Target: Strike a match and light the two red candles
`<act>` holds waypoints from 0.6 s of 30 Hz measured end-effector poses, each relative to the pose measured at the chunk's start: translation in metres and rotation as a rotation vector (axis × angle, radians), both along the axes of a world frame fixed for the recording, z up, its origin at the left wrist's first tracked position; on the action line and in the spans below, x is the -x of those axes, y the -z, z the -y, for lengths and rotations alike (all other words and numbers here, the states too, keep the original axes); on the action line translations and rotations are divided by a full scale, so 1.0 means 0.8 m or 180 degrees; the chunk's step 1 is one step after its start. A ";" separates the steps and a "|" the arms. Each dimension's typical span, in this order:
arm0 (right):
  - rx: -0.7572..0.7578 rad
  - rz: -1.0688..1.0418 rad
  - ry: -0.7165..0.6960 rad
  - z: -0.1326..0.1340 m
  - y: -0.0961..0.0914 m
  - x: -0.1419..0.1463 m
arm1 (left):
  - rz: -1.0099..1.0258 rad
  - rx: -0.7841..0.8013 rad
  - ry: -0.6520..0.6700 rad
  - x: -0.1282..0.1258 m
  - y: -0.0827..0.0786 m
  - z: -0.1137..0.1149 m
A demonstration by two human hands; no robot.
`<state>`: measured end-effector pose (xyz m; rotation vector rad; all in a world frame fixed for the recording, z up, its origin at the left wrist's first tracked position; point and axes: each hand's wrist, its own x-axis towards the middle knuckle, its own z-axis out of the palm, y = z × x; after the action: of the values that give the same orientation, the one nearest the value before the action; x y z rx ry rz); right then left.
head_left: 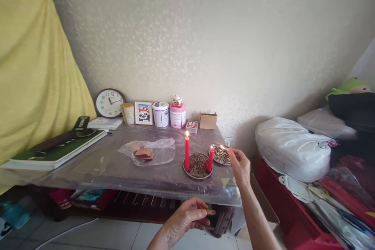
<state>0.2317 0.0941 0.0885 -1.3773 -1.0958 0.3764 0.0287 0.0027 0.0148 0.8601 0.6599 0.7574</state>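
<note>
Right hand [240, 166] is pinching a lit match [223, 148] just beside the unlit red candle [210, 159]; left hand [184, 218] is gripping a matchbox [210, 212].

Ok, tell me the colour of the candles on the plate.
Both are red: the tall candle and the shorter candle; best seen in the head view.

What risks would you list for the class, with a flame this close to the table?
The lit match in the right hand is right by a plate of matches, which might flare up. The burning red candle could, if it tipped, reach the clear plastic sheet on the table, and that might melt or catch.
</note>
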 end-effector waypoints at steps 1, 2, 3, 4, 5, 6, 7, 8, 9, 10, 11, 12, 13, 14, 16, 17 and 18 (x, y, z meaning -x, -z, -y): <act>0.0034 0.0067 0.0049 -0.002 0.002 -0.004 | 0.0000 0.0007 0.0011 0.000 0.000 0.000; 0.0072 0.0151 0.0090 -0.003 0.003 -0.008 | 0.0000 0.0011 0.0030 0.000 0.001 0.000; 0.0105 0.0245 0.0134 -0.005 0.005 -0.011 | -0.0003 0.0017 0.0051 0.000 0.001 0.000; 0.0136 0.0342 0.0172 -0.007 0.007 -0.014 | -0.0008 0.0023 0.0077 -0.001 0.001 0.000; 0.0160 0.0437 0.0206 -0.010 0.009 -0.016 | -0.0010 0.0021 0.0100 -0.001 0.001 0.000; 0.0177 0.0530 0.0233 -0.014 0.012 -0.019 | -0.0009 0.0019 0.0119 -0.002 0.001 0.000; 0.0189 0.0621 0.0254 -0.018 0.014 -0.020 | -0.0009 0.0017 0.0136 -0.002 0.001 0.000; 0.0197 0.0708 0.0270 -0.024 0.018 -0.022 | -0.0007 0.0021 0.0147 -0.003 0.001 0.000; 0.0203 0.0791 0.0284 -0.030 0.021 -0.022 | -0.0003 0.0025 0.0146 -0.003 0.001 0.000; 0.0212 0.0871 0.0296 -0.038 0.024 -0.023 | -0.0006 0.0031 0.0144 -0.004 0.002 0.000; 0.0221 0.0949 0.0306 -0.046 0.027 -0.023 | -0.0013 0.0036 0.0135 -0.004 0.002 -0.001; 0.0232 0.1028 0.0311 -0.055 0.030 -0.022 | -0.0025 0.0037 0.0135 -0.005 0.003 -0.001; 0.0242 0.1106 0.0315 -0.063 0.032 -0.022 | -0.0038 0.0039 0.0142 -0.005 0.004 -0.002; 0.0251 0.1184 0.0317 -0.071 0.034 -0.021 | -0.0056 0.0046 0.0152 -0.005 0.005 -0.002; 0.0259 0.1327 0.0331 -0.082 0.036 -0.020 | -0.0090 0.0073 0.0174 -0.005 0.007 -0.003; 0.0257 0.1387 0.0342 -0.084 0.036 -0.020 | -0.0103 0.0085 0.0181 -0.005 0.007 -0.004; 0.0252 0.1438 0.0355 -0.084 0.036 -0.020 | -0.0116 0.0090 0.0179 -0.005 0.006 -0.003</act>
<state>0.2481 0.1610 0.0599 -1.6328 -1.3720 0.0231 0.0328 0.0054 0.0096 0.8649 0.6745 0.6818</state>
